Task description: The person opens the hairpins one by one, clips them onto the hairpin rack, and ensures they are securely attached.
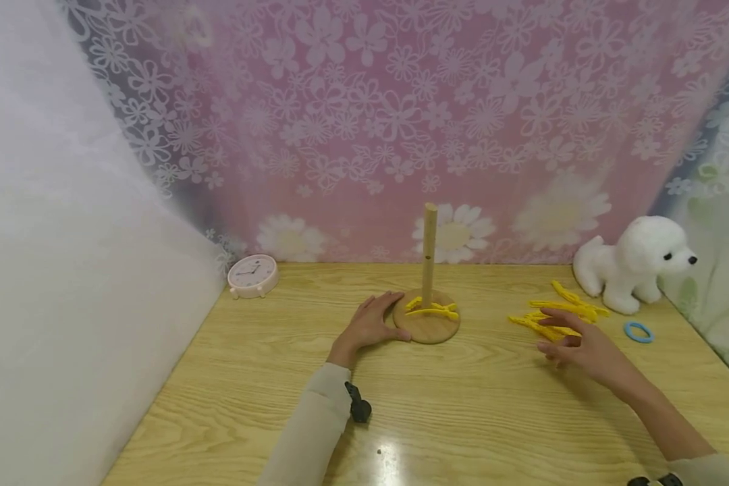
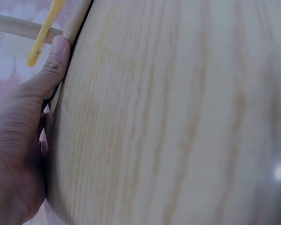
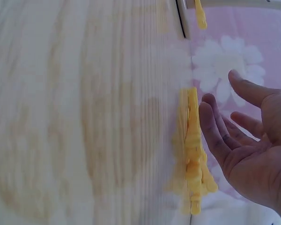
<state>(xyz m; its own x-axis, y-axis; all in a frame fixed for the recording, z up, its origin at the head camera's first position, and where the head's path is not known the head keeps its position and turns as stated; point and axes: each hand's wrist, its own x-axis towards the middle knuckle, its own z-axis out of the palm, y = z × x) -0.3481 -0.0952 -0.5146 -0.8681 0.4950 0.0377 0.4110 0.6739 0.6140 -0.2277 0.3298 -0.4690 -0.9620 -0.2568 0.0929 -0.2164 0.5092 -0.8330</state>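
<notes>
A round wooden stand with an upright post is on the table in the head view. My left hand holds the left rim of its base, thumb at the front and fingers behind. Thin yellow plastic pieces lie on the base around the foot of the post; their exact kind is unclear. Over to the right, my right hand hovers by a loose pile of similar yellow pieces. Its thumb and fingers are apart, and in the right wrist view nothing lies between them and the yellow pile.
A blue ring lies right of the pile, near a white toy dog. At the back left is a pale pink clock. Flowered cloth hangs behind the wooden table.
</notes>
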